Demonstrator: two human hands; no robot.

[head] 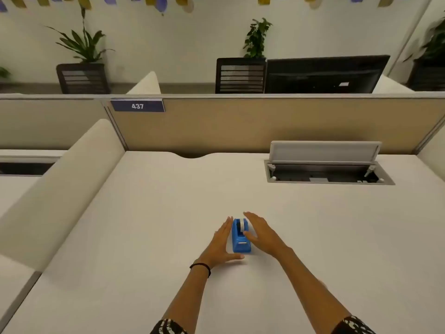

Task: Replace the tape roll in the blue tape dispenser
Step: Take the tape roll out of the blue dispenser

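A small blue tape dispenser (pixel 240 239) stands on the white desk (pixel 144 225), its cutter end toward me. A white tape roll (pixel 241 224) sits in its far end. My left hand (pixel 222 244) lies flat along the dispenser's left side, fingers straight, thumb stretched across in front of its near end. My right hand (pixel 261 233) is spread open on the right side, thumb touching the dispenser's body. Neither hand closes around it.
An open cable hatch (pixel 327 174) with a raised lid is set into the desk at the far right. A tan partition (pixel 240 126) with a "437" label closes off the back. A cream side divider (pixel 62 184) runs along the left.
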